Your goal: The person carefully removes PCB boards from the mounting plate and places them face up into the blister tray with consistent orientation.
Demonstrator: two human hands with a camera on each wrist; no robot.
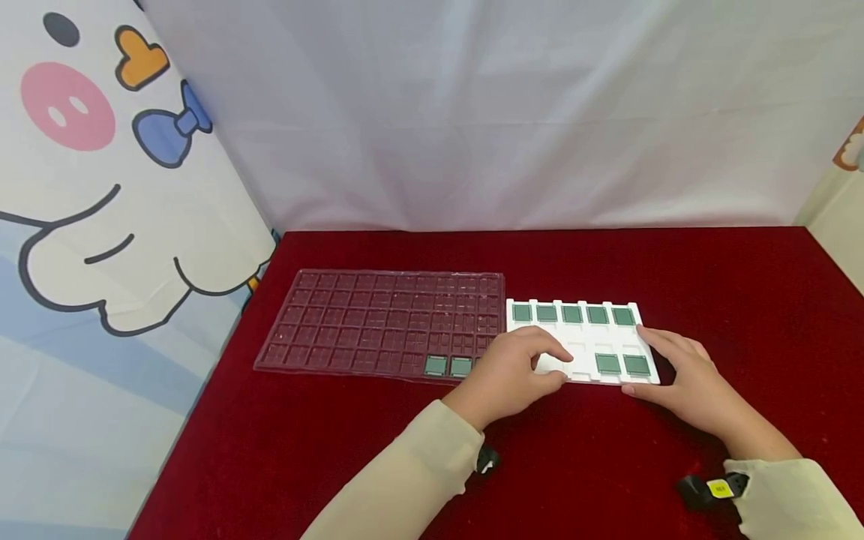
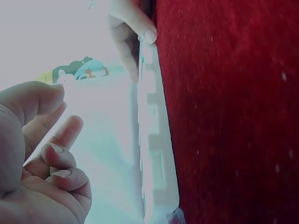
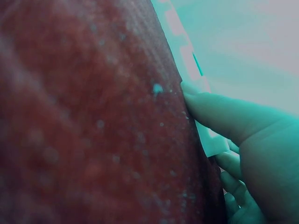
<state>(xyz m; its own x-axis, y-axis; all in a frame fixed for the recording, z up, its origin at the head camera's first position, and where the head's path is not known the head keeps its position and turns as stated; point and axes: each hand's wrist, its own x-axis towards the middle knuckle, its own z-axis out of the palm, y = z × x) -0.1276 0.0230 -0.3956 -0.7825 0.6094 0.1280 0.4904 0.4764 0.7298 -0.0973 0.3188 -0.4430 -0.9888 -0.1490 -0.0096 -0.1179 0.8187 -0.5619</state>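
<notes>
The white tray (image 1: 614, 339) lies on the table with green square chips in it: several along its back row and two, including one chip (image 1: 608, 364), at the front right. My left hand (image 1: 509, 373) hovers over the tray's left part, thumb and forefinger apart with nothing between them; it hides some pockets. In the left wrist view, the left hand (image 2: 46, 154) shows loosely bent fingers beside the tray's edge (image 2: 159, 140). My right hand (image 1: 688, 382) holds the tray's right end, thumb at the front edge and fingers along the side. The right wrist view shows that thumb (image 3: 210, 105) against the edge.
A clear plastic tray (image 1: 378, 319) with many pockets lies left of the white one, against it. Green chips (image 1: 435, 365) sit in its front right pockets, partly behind my left hand. Red cloth (image 1: 574, 465) covers the table; a white curtain (image 1: 506, 112) hangs behind.
</notes>
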